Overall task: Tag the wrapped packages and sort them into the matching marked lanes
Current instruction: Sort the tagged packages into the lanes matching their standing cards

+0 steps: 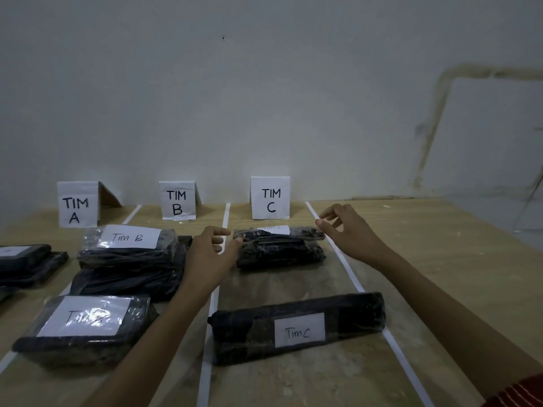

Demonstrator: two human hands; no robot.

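Logging stock lane by lane on the pale wooden table (440,259), which white tape lines (213,304) are dividing.

Lane C, below the folded white paper sign TIM C (270,198) at the table's far edge: I am counting three black plastic-wrapped packages. Two are lying stacked toward the far edge, the top stacked package (279,234) over the lower stacked package (279,255). The long black package tagged "Tim C" (241,333) is lying toward the near edge.

Hands: the left hand (210,254) is hovering at the stack's left end, fingers loosely curled, thumb at or just beside the wrap. The right hand (345,230) is hanging by the right end, fingers spread and gently bent, gripping nothing.

Lane B, below the paper sign TIM B (177,201): the package tagged "Tim B" (129,245) is sitting on another dark package (126,282). A broad tagged package (85,327) is lying nearer the near edge.

Lane A, below the paper sign TIM A (77,204): dark packages (26,265) are lying at the left edge.

Progress: I am judging the sorting far along, since every package in view seems to be lying in a lane.

Unclear: glare is washing out the broad package's tag. The top stacked package's tag is too foreshortened to read. Lower packages are hiding any tags. The frame is cutting off lane A, so I cannot count it.
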